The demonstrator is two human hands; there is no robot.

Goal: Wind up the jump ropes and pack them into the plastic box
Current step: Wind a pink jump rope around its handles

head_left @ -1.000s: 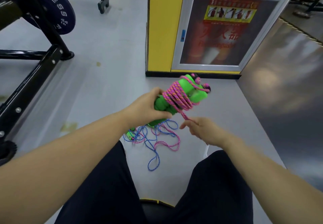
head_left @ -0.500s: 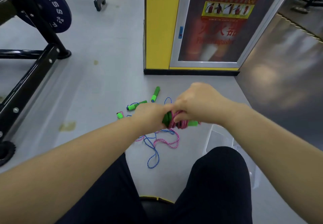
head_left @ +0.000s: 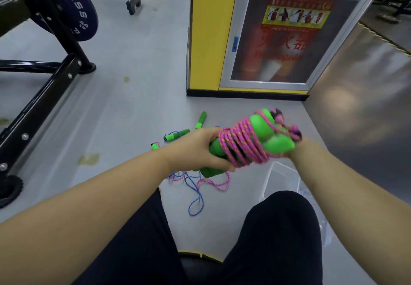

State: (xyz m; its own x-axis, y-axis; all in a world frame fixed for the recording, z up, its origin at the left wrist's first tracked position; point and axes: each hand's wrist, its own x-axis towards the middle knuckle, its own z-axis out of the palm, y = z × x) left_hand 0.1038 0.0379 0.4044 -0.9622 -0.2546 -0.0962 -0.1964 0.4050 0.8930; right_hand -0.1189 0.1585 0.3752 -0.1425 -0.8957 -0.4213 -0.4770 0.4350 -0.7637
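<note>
The left hand (head_left: 195, 149) is closed around the lower end of a bundle of green jump rope handles (head_left: 264, 133), which has pink rope (head_left: 242, 147) wound many times around its middle. The right hand (head_left: 295, 149) is at the 3 o'clock side of the bundle, mostly hidden behind it, so I cannot tell how its fingers are placed. On the grey floor (head_left: 133, 98) at 9 o'clock from the bundle lie loose green handles (head_left: 201, 119) and a blue rope (head_left: 195, 196), and the clear plastic box (head_left: 278, 178) stands at 5 o'clock, beside the right knee (head_left: 282, 213).
</note>
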